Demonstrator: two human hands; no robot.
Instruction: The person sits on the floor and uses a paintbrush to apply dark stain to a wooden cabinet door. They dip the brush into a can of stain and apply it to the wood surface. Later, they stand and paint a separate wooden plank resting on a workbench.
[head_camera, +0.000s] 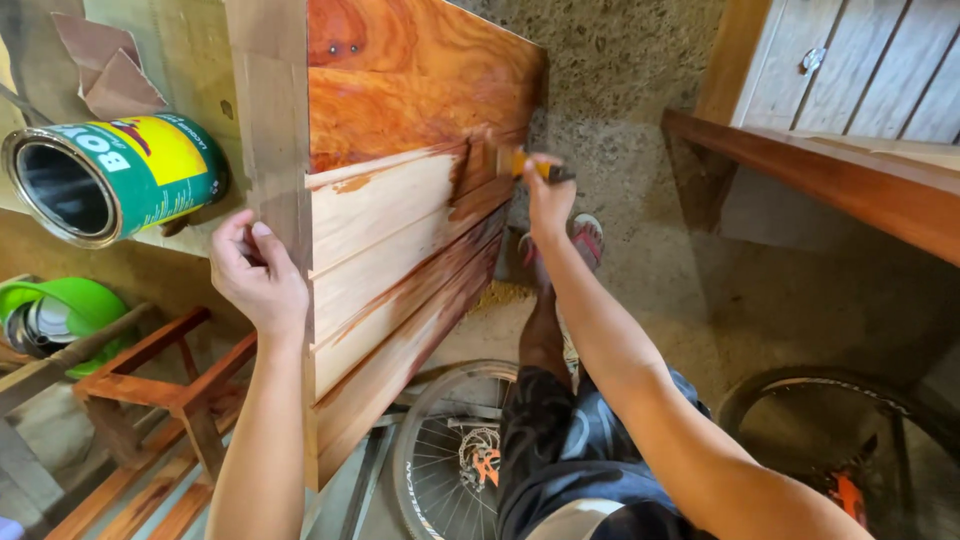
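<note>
Against the middle of the wooden panel (400, 200), where dark reddish stain meets bare pale boards, the right hand (548, 200) is closed around a yellow-handled paintbrush (520, 165); its bristles are blurred and partly hidden by the fingers. The left hand (255, 275) grips the panel's left edge, fingers curled over the frame and out of sight behind it. Near the upper left corner an open paint can (115, 178) lies on its side. Below are a small wooden stool (165, 385), a bicycle wheel (450, 450) cut off by the person's leg, and a sandalled foot (585, 240).
</note>
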